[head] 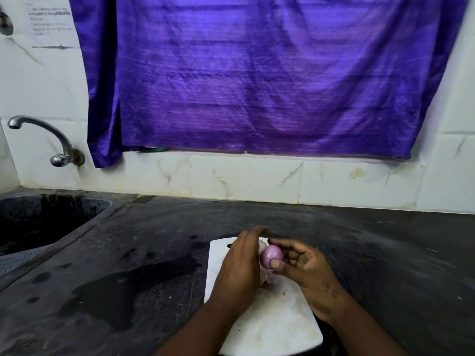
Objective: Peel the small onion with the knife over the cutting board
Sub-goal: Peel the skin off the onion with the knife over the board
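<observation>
A small purple onion (272, 256), smooth and shiny, is pinched between the thumb and fingers of my right hand (305, 268) just above the white cutting board (272, 327). My left hand (241, 265) stands on edge beside the onion with its fingers straight, its palm side against or very close to the onion. Pale bits of onion skin (267, 281) lie on the board between the hands, partly hidden by the left hand. No knife shows in the head view.
The board lies on a dark, wet stone counter (128, 253). A sink (38, 222) with a metal tap (51, 140) sits at the left. Behind are a white tiled wall (257, 176) and a hanging purple cloth (257, 73).
</observation>
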Motion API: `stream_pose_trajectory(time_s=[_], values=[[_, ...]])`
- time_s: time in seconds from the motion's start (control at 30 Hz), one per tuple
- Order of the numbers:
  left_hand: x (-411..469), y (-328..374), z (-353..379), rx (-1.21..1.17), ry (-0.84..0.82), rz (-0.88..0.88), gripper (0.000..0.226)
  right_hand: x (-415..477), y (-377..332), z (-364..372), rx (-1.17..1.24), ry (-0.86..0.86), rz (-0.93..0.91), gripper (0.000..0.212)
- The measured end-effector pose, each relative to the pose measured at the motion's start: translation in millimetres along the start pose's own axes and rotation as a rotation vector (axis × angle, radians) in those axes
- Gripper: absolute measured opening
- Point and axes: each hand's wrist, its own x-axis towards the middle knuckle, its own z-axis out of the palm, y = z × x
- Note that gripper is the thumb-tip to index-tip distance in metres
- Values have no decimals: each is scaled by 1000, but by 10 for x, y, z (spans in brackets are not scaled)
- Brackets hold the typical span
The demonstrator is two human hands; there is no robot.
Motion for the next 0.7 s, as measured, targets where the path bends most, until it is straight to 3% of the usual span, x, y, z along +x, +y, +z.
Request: stream_pose_trajectory(time_s=[0.23, 0.33, 0.43, 0.6, 0.7], values=[[45, -51, -27, -133, 124, -104, 39, 21, 37, -1, 41, -58, -14, 46], [99, -159, -127, 31, 304, -121, 40, 32, 18, -20, 150, -47, -29, 54], [88, -144, -126, 176, 253, -113, 44, 45, 10, -31, 214, -8, 11, 74], [61, -130, -73, 269, 200, -62, 46, 45, 31, -23, 344, 33, 148, 40], [53, -114, -103, 272, 243, -37, 45, 49, 17, -34, 355, 41, 161, 40]])
